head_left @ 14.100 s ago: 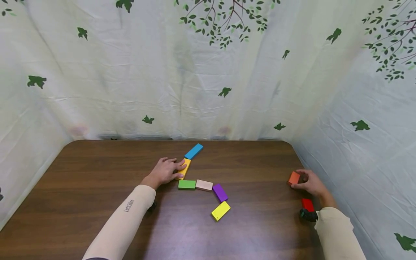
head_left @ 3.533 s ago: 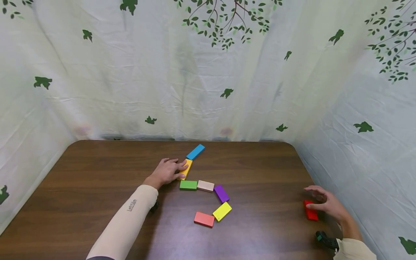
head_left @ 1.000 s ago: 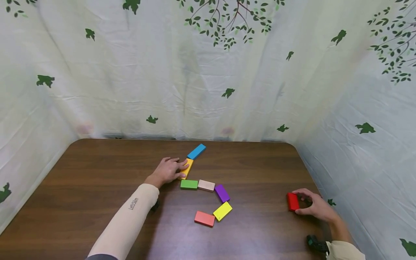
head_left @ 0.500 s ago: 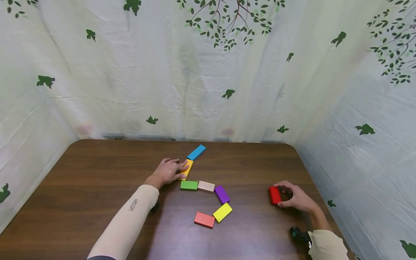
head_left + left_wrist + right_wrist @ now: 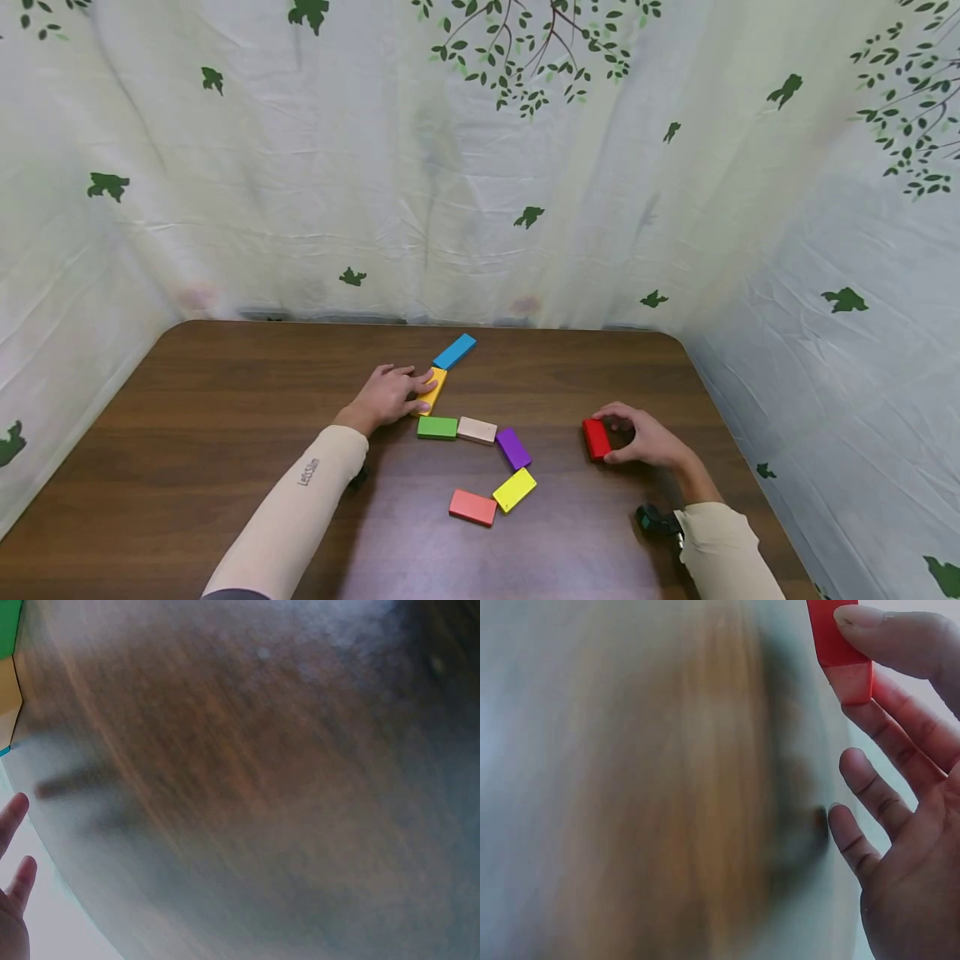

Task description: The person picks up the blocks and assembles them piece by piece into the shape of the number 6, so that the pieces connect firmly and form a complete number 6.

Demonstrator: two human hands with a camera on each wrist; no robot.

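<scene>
My right hand (image 5: 647, 437) pinches a red block (image 5: 596, 439) between thumb and fingers, right of the other blocks. In the right wrist view the thumb lies on one face of the red block (image 5: 840, 637), and the other fingers reach behind it or spread below. My left hand (image 5: 384, 397) rests with its fingertips on an orange-yellow block (image 5: 432, 390), partly covering it. A blue block (image 5: 454, 352) sits at that block's far end, and a green block (image 5: 437, 428) at its near end. The left wrist view shows two left fingers extended over the table.
From the green block, a curved row continues with a pale pink block (image 5: 477, 430), a purple block (image 5: 513, 448), a yellow block (image 5: 515, 490) and a coral block (image 5: 472, 507). All lie on a brown wooden table (image 5: 247, 433). White printed curtains (image 5: 300, 225) stand around it.
The coral block has joined the row since the oldest frame. My right hand has taken up the red block from the table's right side and carried it left. My left hand has stayed put.
</scene>
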